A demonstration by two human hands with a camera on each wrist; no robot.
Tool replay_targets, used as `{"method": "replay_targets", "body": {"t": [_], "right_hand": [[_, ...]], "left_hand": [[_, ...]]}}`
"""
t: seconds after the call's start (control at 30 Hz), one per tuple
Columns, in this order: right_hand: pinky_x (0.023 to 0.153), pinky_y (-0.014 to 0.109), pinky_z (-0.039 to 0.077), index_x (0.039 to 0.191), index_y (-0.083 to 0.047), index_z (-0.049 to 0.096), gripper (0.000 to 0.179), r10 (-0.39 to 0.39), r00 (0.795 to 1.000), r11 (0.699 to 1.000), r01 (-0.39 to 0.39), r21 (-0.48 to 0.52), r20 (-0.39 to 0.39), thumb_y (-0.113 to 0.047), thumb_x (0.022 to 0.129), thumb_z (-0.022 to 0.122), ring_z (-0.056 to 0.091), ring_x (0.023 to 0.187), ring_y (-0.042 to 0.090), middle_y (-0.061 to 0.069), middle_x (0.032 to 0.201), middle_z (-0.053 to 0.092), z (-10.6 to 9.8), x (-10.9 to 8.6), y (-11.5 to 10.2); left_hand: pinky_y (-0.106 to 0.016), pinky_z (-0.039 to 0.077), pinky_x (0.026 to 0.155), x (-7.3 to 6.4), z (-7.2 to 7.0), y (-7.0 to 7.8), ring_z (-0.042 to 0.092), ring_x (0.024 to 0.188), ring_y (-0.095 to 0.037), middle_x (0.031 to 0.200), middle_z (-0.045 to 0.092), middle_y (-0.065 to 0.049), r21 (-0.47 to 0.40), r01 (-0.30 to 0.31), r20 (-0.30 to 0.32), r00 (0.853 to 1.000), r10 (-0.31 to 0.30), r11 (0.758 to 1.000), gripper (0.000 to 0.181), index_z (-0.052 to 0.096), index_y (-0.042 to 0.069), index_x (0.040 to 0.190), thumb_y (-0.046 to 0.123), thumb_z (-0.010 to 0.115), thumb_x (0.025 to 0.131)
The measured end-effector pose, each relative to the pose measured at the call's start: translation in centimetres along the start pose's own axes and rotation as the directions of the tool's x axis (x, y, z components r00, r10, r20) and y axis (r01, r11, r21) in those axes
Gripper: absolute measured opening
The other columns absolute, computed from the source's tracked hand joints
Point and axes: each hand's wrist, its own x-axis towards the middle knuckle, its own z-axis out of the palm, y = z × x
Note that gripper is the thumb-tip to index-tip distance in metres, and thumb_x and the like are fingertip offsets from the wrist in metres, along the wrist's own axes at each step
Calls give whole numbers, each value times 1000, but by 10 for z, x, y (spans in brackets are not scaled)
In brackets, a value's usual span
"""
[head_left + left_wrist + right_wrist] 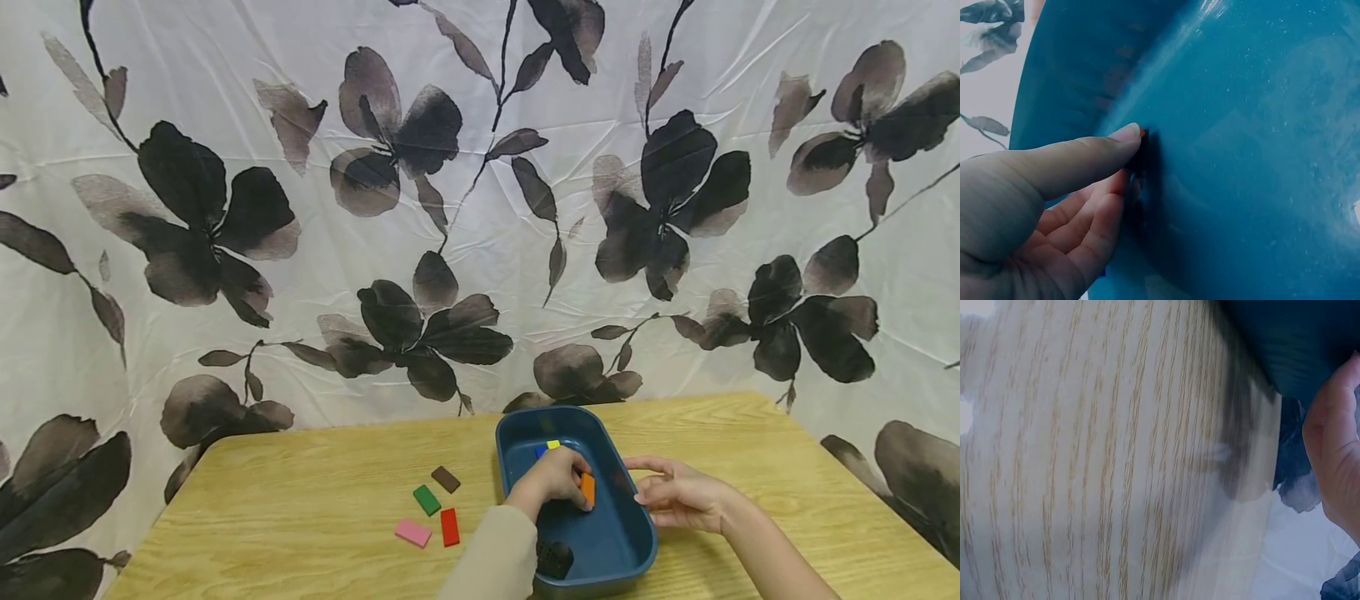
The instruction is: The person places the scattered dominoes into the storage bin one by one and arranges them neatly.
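In the head view, my left hand [553,479] reaches down into a blue plastic bin [600,546]. Thumb and fingers pinch an orange block [588,489] low over the bin floor. The left wrist view shows the thumb [1085,159] opposite the fingers, with only a sliver of orange at its tip; the rest of the block is hidden. A yellow block [553,444] and a blue block [540,451] lie in the bin beyond that hand. At the bin's right side, my right hand [686,497] touches the rim with its fingers extended and spread.
On the wooden table [300,500], left of the bin, lie a brown block [446,478], a green block [427,500], a red block [449,527] and a pink block [412,532]. A dark object [555,560] shows beside the left sleeve. Behind the table hangs a floral cloth [480,225].
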Motion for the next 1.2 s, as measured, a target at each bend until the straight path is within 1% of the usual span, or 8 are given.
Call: {"method": "replay_targets", "body": {"t": [0.17, 0.3, 0.43, 0.53, 0.77, 0.9, 1.0, 1.2], "right_hand": [[83, 35, 51, 140, 6, 19, 62, 6, 1000, 1000, -6, -2, 0, 7, 87, 50, 62, 91, 19, 8, 95, 62, 2, 2, 0], [81, 34, 51, 140, 6, 20, 62, 4, 1000, 1000, -4, -14, 4, 7, 87, 51, 62, 90, 17, 7, 95, 62, 4, 3, 1], [80, 33, 51, 139, 4, 23, 59, -8, 1000, 1000, 9, -27, 7, 6, 87, 50, 62, 89, 17, 7, 95, 62, 3, 2, 1], [81, 33, 51, 138, 2, 27, 55, -12, 1000, 1000, 12, -25, 1, 6, 88, 50, 63, 89, 17, 7, 95, 62, 2, 0, 0], [80, 34, 52, 137, 1, 29, 54, -7, 1000, 1000, 7, -29, -4, 6, 87, 50, 63, 87, 16, 6, 93, 62, 2, -3, -2], [79, 33, 52, 137, 1, 29, 55, 4, 1000, 1000, -5, -29, -18, 7, 87, 51, 63, 86, 15, 6, 93, 62, 2, -5, -2], [78, 32, 52, 138, 1, 29, 56, 9, 1000, 999, -9, -31, -23, 7, 87, 51, 63, 85, 15, 6, 93, 62, 3, -5, -2], [77, 32, 53, 137, 0, 30, 55, 21, 999, 999, -22, -45, -37, 6, 87, 51, 63, 84, 14, 5, 92, 62, 4, -3, -2]], "left_hand": [[-20, 46, 64, -1, -2, 0, 48, 64, -9, 76, 59, -3, 77, 10, 13, 1000, -11, 997, 46, 66, -4, 104, 6, 85, 64], [-19, 46, 64, -4, -7, 4, 49, 64, -8, 77, 61, -4, 109, -16, 46, 999, 11, 994, 47, 66, -4, 106, 9, 85, 65], [-19, 46, 64, -6, -21, 11, 51, 64, -8, 75, 62, -5, 57, -70, 58, 996, 66, 996, 43, 66, -3, 108, 2, 81, 68], [-21, 47, 65, -8, -34, 16, 53, 66, -9, 78, 63, -6, -31, -89, 50, 995, 91, 996, 43, 64, -2, 112, 1, 79, 71], [-26, 48, 72, -18, -63, 16, 57, 75, -14, 83, 62, -8, -207, -106, 31, 993, 115, 973, 41, 62, -1, 115, -1, 74, 76], [-25, 50, 71, -29, -77, 7, 57, 74, -12, 84, 62, -11, -263, -147, 8, 988, 155, 954, 40, 62, -3, 115, -3, 73, 76], [-25, 50, 72, -41, -89, -3, 57, 74, -11, 87, 62, -15, -309, -153, -1, 987, 160, 939, 39, 60, -6, 116, -2, 71, 78], [-30, 50, 75, -67, -109, -24, 58, 80, -15, 92, 59, -15, -361, -96, -40, 995, 88, 928, 40, 59, -4, 117, 1, 70, 79]]}}
